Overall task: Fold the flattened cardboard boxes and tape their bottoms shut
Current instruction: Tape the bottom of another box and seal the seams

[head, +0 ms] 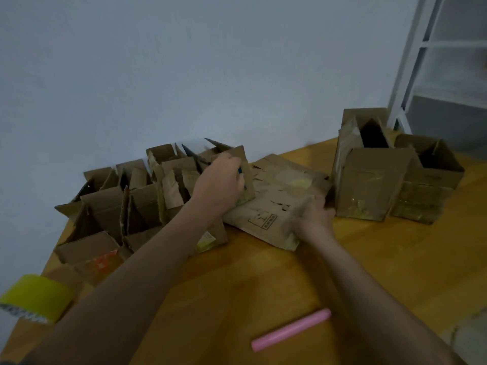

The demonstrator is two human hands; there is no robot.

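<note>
A stack of flattened cardboard boxes lies on the wooden table in the middle. My right hand grips the near right edge of the top flat box. My left hand rests on an upright folded box at the stack's left side, fingers curled over its wall. A roll of yellow tape sits at the table's near left edge. Several folded boxes stand open-topped in a cluster on the left.
Two taller folded boxes stand at the right rear. A pink cylinder-shaped tool lies near the front. A white wall runs behind the table, and a white frame stands at the far right.
</note>
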